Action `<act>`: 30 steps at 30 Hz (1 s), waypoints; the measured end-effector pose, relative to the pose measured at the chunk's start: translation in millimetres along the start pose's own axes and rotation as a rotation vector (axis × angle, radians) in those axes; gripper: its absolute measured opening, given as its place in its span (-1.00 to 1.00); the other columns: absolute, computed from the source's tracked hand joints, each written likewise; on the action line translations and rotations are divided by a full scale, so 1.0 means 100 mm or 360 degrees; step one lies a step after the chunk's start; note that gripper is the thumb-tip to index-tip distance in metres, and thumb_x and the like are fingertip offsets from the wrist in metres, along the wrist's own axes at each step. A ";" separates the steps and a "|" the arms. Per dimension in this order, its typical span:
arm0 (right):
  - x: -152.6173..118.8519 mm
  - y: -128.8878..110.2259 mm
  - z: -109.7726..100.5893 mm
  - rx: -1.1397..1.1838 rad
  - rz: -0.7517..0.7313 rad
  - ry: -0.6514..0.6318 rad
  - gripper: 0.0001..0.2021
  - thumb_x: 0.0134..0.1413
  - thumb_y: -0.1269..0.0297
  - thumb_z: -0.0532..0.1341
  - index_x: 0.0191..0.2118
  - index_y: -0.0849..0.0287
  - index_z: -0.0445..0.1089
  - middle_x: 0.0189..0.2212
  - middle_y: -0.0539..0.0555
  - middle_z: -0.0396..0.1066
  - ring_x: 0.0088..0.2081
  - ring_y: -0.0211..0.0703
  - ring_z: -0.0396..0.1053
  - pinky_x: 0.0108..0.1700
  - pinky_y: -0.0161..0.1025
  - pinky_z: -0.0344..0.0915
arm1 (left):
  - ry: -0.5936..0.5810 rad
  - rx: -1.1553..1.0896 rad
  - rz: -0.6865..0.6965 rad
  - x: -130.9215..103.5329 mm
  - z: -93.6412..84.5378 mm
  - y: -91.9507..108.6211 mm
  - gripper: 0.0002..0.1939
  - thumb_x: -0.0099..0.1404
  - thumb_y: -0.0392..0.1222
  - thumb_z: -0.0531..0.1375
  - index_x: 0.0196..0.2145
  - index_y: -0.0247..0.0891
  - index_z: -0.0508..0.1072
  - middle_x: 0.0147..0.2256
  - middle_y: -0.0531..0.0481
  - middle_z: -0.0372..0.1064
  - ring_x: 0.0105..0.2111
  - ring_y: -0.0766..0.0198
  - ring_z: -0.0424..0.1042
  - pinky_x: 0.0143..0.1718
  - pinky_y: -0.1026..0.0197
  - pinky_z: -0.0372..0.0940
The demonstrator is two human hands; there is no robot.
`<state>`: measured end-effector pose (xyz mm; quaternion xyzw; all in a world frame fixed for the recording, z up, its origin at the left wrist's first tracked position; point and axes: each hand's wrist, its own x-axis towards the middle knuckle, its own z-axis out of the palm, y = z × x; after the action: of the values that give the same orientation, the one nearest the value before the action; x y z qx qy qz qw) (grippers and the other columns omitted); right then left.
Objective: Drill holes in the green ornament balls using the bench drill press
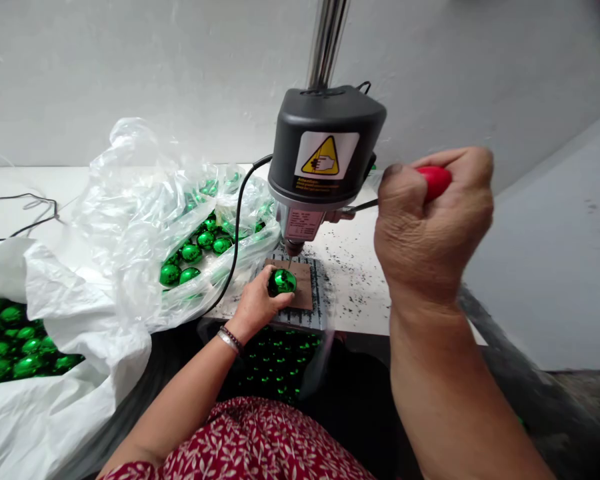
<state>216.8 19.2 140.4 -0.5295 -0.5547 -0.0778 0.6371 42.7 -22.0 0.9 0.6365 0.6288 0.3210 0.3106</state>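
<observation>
A shiny green ball (285,282) rests on a brown board (305,287) on the base of a drill press (327,120). My left hand (260,298) grips the ball between thumb and fingers from the left. Just above the ball's top is a thin drill bit (291,262); whether it touches the ball I cannot tell. Up on the right, my right hand (433,223) is wrapped round the red knob (434,183) of the press's lever (366,205).
Clear plastic bag (130,220) with several green balls (191,253) lies left of the press. A white sack (80,300) at lower left holds more. Below the table edge are further green balls (280,360). A black cable (237,233) hangs beside the press; dark shavings (355,287) litter the white table.
</observation>
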 end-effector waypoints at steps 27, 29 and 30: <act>0.00 -0.04 -0.03 0.0112 0.0127 -0.0048 -0.91 0.23 0.33 0.17 -0.29 0.24 0.30 -0.35 -0.08 0.22 -0.31 -0.48 0.18 -0.15 -0.28 0.23 | 0.0367 0.1103 -0.0186 -0.11 -1.47 -0.41 -0.63 0.46 -0.28 0.07 0.07 -0.23 0.61 0.04 -0.19 0.61 0.06 0.04 0.58 0.14 0.12 0.40; -0.01 -0.02 -0.02 0.0094 0.0062 -0.0031 -0.85 0.27 0.24 0.18 -0.27 0.23 0.31 -0.34 -0.08 0.27 -0.30 -0.46 0.23 -0.16 -0.26 0.26 | 0.0125 0.1323 -0.0467 0.02 -1.57 -0.52 -0.61 0.43 -0.23 0.11 0.11 -0.24 0.59 0.07 -0.24 0.61 0.09 -0.05 0.57 0.10 0.10 0.41; -0.02 -0.02 -0.03 0.0076 0.0045 -0.0032 -0.81 0.29 0.18 0.18 -0.27 0.22 0.31 -0.33 -0.09 0.30 -0.29 -0.46 0.26 -0.15 -0.24 0.26 | -0.0004 0.1365 -0.0559 0.06 -1.58 -0.57 -0.59 0.41 -0.18 0.14 0.14 -0.25 0.58 0.08 -0.26 0.60 0.10 -0.09 0.56 0.08 0.09 0.41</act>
<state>216.4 15.6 140.6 -0.5226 -0.5552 -0.0502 0.6451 -117.5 -15.9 50.4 0.5917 0.8027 -0.0264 0.0697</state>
